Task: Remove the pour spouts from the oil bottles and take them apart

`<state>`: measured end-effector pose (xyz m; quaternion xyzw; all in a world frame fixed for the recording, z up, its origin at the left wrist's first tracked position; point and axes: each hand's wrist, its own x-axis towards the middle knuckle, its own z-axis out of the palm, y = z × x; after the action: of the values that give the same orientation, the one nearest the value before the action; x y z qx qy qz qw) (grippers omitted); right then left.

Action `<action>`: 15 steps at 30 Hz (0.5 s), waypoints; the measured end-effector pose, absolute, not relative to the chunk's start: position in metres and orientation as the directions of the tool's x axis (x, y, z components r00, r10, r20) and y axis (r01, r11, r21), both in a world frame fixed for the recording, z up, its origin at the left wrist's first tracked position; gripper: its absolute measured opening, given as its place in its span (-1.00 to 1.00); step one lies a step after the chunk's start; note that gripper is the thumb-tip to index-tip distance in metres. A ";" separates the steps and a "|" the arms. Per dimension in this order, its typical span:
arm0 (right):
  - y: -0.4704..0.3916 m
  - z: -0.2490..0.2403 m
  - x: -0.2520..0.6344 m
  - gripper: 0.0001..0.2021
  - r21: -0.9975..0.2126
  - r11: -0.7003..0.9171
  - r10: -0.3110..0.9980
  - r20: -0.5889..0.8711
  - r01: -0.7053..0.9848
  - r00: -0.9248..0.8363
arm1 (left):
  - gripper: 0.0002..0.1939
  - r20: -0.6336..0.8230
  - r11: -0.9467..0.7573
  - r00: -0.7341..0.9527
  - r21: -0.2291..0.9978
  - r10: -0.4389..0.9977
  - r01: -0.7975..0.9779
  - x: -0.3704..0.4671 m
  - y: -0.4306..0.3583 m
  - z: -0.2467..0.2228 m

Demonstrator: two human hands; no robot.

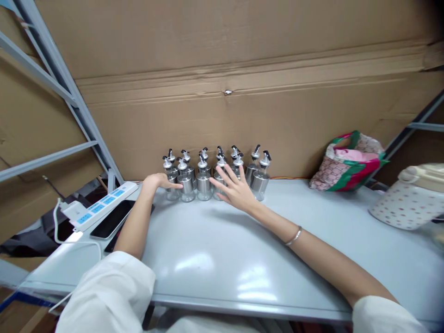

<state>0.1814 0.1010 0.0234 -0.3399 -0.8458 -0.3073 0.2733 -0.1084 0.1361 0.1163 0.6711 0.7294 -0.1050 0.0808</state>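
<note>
Several glass oil bottles with metal sleeves and black-tipped pour spouts stand upright in two rows against the cardboard. My left hand (160, 181) is at the left end of the rows, its thumb stretched across the front of the leftmost bottle (172, 194). Its other fingers point away and are partly out of sight; whether it touches the glass I cannot tell. My right hand (236, 190) is spread wide in front of the right part of the group, hiding some bottles behind it. Between the hands a front bottle (203, 185) shows fully. At the right end is another bottle (260, 182).
A white power strip (104, 206) with a plugged-in charger and a phone (113, 219) lie left on the grey table (208, 259). To the right are a patterned bag (347, 164) and a dotted jug (409, 203). A cardboard wall (243, 120) closes the back.
</note>
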 end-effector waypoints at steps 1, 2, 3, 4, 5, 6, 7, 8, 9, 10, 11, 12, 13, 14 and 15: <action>0.103 0.020 0.185 -0.41 0.377 0.603 0.398 0.622 0.703 -0.675 | -0.08 -0.272 0.095 -0.108 -0.057 0.956 0.994 -0.105 0.135 0.116; 0.106 0.015 0.187 -0.42 0.406 0.622 0.397 0.573 0.669 -0.717 | -0.08 -0.263 0.099 -0.112 -0.060 0.958 0.993 -0.102 0.134 0.116; 0.108 0.011 0.189 -0.44 0.421 0.635 0.404 0.534 0.648 -0.743 | -0.09 -0.252 0.102 -0.114 -0.058 0.961 0.993 -0.100 0.133 0.115; 0.110 0.008 0.189 -0.46 0.426 0.642 0.416 0.505 0.637 -0.757 | -0.09 -0.242 0.109 -0.120 -0.059 0.963 0.992 -0.099 0.133 0.114; 0.112 0.005 0.189 -0.48 0.425 0.647 0.428 0.483 0.632 -0.764 | -0.09 -0.232 0.116 -0.127 -0.061 0.964 0.991 -0.099 0.132 0.114; 0.114 0.002 0.189 -0.50 0.422 0.650 0.440 0.470 0.632 -0.765 | -0.09 -0.220 0.123 -0.133 -0.061 0.966 0.991 -0.099 0.132 0.113; 0.115 0.001 0.188 -0.51 0.416 0.651 0.448 0.464 0.635 -0.764 | -0.08 -0.209 0.125 -0.134 -0.057 0.969 0.991 -0.099 0.133 0.112; 0.116 0.001 0.188 -0.51 0.409 0.654 0.453 0.462 0.636 -0.762 | -0.07 -0.204 0.120 -0.127 -0.045 0.971 0.992 -0.100 0.134 0.111; 0.116 0.001 0.188 -0.51 0.400 0.660 0.455 0.460 0.636 -0.762 | -0.06 -0.203 0.108 -0.111 -0.025 0.973 0.994 -0.101 0.135 0.110; 0.116 0.001 0.188 -0.50 0.388 0.672 0.453 0.458 0.630 -0.765 | -0.05 -0.204 0.090 -0.087 0.004 0.975 0.996 -0.103 0.136 0.109; 0.116 0.002 0.189 -0.49 0.376 0.688 0.445 0.458 0.621 -0.770 | -0.03 -0.206 0.067 -0.058 0.040 0.977 0.997 -0.106 0.138 0.108; 0.115 0.003 0.190 -0.48 0.361 0.704 0.430 0.467 0.611 -0.772 | -0.01 -0.207 0.042 -0.025 0.079 0.978 0.996 -0.109 0.140 0.107; 0.115 0.006 0.193 -0.45 0.343 0.719 0.406 0.498 0.604 -0.766 | 0.00 -0.201 0.014 0.011 0.123 0.980 0.992 -0.114 0.141 0.107; 0.114 0.009 0.196 -0.42 0.317 0.729 0.370 0.563 0.607 -0.739 | 0.00 -0.180 -0.018 0.050 0.177 0.982 0.984 -0.119 0.143 0.106; 0.115 0.014 0.200 -0.37 0.271 0.734 0.327 0.663 0.623 -0.674 | -0.01 -0.155 -0.051 0.088 0.232 0.984 0.971 -0.124 0.145 0.105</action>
<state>0.1996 0.1145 0.0140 -0.2695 -0.8811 -0.2459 0.3010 -0.1238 0.1453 0.1050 0.7244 0.6749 0.0226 0.1389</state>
